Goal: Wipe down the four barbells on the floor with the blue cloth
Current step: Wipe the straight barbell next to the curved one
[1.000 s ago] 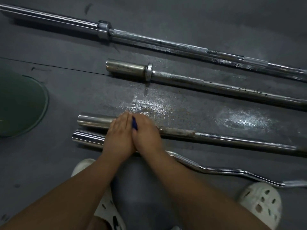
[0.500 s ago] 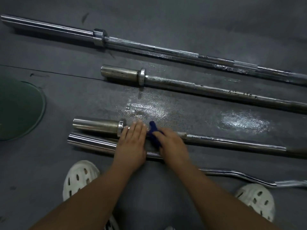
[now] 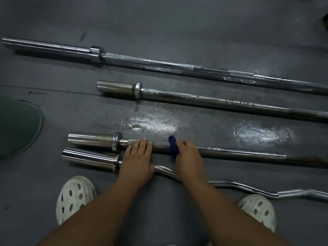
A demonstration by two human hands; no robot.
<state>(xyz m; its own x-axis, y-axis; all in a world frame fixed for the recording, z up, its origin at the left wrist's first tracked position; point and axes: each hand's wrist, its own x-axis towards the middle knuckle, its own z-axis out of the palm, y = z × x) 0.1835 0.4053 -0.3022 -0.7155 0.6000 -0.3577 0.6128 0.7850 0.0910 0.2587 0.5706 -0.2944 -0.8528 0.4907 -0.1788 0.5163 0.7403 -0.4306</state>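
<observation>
I logged the right hand (image 3: 189, 157) curled round the blue cloth (image 3: 173, 145), clamping it on the shaft of the third barbell (image 3: 239, 153). The left hand (image 3: 137, 160) lay flat, fingers straight, pressing that shaft just beside the collar (image 3: 116, 141).

Green disc (image 3: 18, 128), 2 white clogs (image 3: 75, 197)

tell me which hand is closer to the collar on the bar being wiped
Left. The left hand rests on the bar just right of the collar; the right hand grips the blue cloth farther along the same bar.
</observation>
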